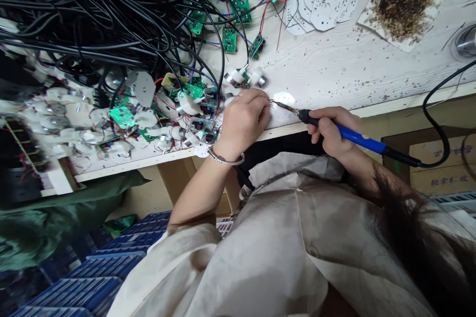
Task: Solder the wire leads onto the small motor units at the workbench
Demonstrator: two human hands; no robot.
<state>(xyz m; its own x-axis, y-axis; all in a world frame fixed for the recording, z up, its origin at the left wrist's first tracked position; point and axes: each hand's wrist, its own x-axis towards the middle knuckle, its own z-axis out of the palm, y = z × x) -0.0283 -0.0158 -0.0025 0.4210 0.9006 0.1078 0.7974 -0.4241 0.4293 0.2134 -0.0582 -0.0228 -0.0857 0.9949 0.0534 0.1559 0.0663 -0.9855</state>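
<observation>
We find the left hand (pixel 243 124) at the front edge of the table (pixel 353 64), its fingers (pixel 258 99) pinched together on a thin wire (pixel 273 102) above a small white circuit board (pixel 283 99). That board lies at the edge, just beside the fingertips. The right hand (pixel 330 131) grips a blue-handled soldering iron (pixel 353 136), fingers curled around the handle, with the iron's tip at the board. To the left of the hands, wired green circuit boards (pixel 238 10) and small motors (pixel 55 109) crowd the table beneath a mass of black cables (pixel 104 15). To the right, we note a strip of speckled white wood, then a stack of white octagonal boards (pixel 327 0) and a paper sheet (pixel 401 2) bearing brown residue. Below the edge stand blue plastic crates (pixel 104 267) and a cardboard box (pixel 439 158).
</observation>
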